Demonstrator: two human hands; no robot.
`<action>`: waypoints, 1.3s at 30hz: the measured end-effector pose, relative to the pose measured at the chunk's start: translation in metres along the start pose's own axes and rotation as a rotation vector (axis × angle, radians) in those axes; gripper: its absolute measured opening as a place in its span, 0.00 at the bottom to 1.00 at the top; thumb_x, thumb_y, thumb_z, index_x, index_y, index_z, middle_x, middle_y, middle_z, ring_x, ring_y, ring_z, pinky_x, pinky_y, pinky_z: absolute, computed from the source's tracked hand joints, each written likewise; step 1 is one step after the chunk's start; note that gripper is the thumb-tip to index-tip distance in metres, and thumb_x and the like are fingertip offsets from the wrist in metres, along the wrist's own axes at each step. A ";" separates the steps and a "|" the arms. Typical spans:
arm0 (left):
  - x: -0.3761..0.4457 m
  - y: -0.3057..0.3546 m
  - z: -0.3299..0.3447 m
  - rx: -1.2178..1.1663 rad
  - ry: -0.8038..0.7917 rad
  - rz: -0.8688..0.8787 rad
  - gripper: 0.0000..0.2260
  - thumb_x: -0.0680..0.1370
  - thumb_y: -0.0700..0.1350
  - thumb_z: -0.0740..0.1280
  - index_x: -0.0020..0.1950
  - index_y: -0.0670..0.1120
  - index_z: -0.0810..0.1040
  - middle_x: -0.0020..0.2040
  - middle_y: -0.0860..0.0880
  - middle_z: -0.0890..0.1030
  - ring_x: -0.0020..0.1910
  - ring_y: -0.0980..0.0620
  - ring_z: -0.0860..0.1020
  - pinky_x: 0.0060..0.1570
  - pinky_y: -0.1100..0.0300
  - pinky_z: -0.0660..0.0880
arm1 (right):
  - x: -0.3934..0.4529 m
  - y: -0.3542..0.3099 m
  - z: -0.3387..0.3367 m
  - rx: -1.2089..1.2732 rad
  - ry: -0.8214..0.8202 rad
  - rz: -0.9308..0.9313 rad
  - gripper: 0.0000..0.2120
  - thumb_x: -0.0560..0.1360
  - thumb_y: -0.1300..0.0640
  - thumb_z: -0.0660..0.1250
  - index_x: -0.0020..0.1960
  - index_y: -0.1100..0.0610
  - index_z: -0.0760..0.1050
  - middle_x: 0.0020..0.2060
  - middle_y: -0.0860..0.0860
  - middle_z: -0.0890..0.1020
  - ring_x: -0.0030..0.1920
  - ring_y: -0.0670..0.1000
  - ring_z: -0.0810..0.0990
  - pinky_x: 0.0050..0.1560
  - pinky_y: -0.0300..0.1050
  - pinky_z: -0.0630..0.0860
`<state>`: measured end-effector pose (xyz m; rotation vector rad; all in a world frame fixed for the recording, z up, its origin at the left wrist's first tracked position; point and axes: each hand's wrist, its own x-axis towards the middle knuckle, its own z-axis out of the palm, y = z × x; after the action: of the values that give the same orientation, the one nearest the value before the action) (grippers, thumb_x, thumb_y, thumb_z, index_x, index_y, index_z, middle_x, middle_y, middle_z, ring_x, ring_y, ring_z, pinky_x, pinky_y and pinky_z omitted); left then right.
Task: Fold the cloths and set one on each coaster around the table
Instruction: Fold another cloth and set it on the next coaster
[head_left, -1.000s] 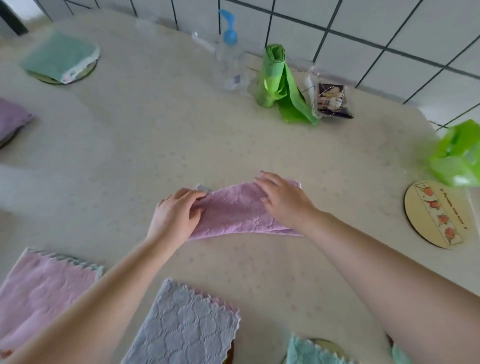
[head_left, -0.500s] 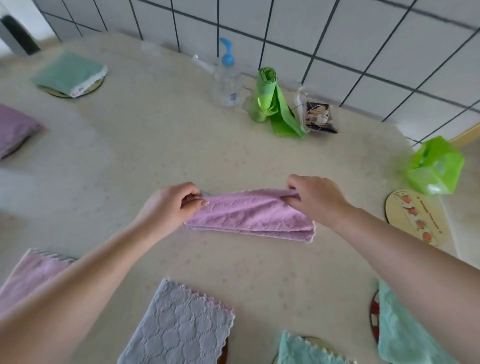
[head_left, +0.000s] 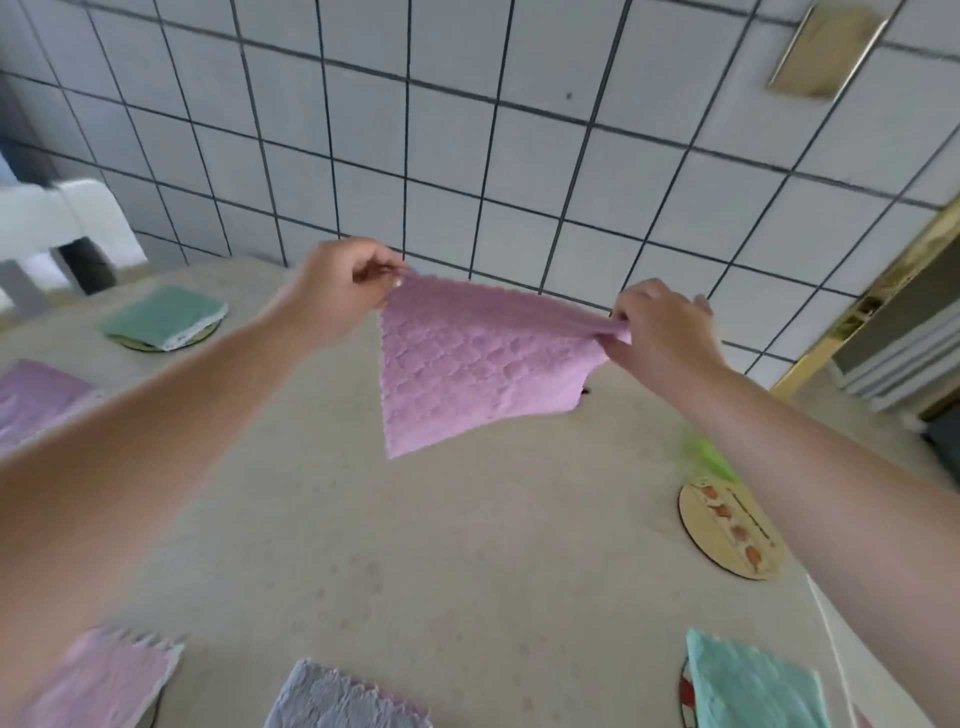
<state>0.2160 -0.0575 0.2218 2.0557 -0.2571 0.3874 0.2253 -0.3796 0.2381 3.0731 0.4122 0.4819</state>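
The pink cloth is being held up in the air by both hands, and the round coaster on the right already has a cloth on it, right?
Not quite. The head view shows both the left hand and the right hand holding the pink cloth up in the air, but the round coaster on the right is bare; no cloth lies on it.

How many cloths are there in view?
6: held pink cloth, green far left, purple left edge, pink near left, grey near middle, teal near right. Others may be hidden.

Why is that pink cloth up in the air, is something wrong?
Nothing looks broken or spilled. Both hands, left hand and right hand, hold the pink cloth above the table, hanging unfolded. One coaster is bare.
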 end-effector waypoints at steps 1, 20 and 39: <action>-0.004 0.003 -0.002 0.017 0.001 0.032 0.16 0.75 0.35 0.66 0.42 0.58 0.77 0.35 0.61 0.81 0.34 0.67 0.76 0.43 0.65 0.76 | -0.004 0.002 -0.002 -0.010 0.000 0.012 0.06 0.73 0.50 0.65 0.42 0.51 0.70 0.50 0.50 0.75 0.52 0.55 0.75 0.66 0.61 0.59; -0.242 -0.100 0.075 0.187 -0.515 -0.500 0.11 0.76 0.37 0.64 0.42 0.54 0.74 0.41 0.49 0.82 0.39 0.54 0.77 0.37 0.68 0.69 | -0.239 -0.026 0.146 0.336 -0.722 0.144 0.10 0.70 0.49 0.66 0.40 0.50 0.65 0.34 0.47 0.76 0.41 0.55 0.78 0.40 0.48 0.72; -0.167 -0.156 0.125 -0.017 -0.080 -0.748 0.10 0.77 0.42 0.64 0.57 0.52 0.75 0.45 0.51 0.80 0.37 0.55 0.76 0.36 0.61 0.70 | -0.172 -0.003 0.203 0.737 -0.425 0.716 0.03 0.76 0.55 0.64 0.47 0.54 0.71 0.37 0.49 0.79 0.38 0.52 0.75 0.32 0.39 0.67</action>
<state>0.1343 -0.0863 -0.0239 1.9877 0.4565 -0.1581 0.1274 -0.4136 -0.0069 3.7996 -0.7016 -0.4695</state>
